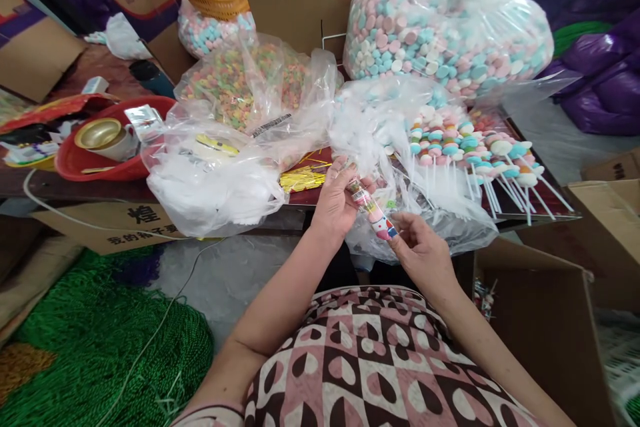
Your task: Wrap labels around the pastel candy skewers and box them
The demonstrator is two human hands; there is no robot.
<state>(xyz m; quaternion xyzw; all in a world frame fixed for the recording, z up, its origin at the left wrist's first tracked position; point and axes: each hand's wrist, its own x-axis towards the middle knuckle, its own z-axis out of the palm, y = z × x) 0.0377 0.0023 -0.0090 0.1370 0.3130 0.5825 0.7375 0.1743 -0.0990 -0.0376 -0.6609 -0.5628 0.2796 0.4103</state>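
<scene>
A slim wrapped marshmallow stick (pixel 373 213), in a clear sleeve with printed colours and a barcode, slants between my two hands. My left hand (pixel 339 199) is closed around its upper end. At the lower end, the thumb and fingers of my right hand (pixel 424 250) pinch the sleeve. Just beyond, clear plastic bags (pixel 373 123) lie bunched on the table. To the right rests a pile of marshmallow skewers (pixel 465 147) in pink, blue and white, their white sticks pointing towards me. Yellow twist ties (pixel 303 179) lie left of my left hand.
Large bags of marshmallows (pixel 445 33) and gummy candy (pixel 240 80) stand at the back. A red basin (pixel 75 163) with a metal bowl sits left. An open cardboard box (pixel 540 327) stands low on the right; green cord (pixel 125 327) heaps on the floor at left.
</scene>
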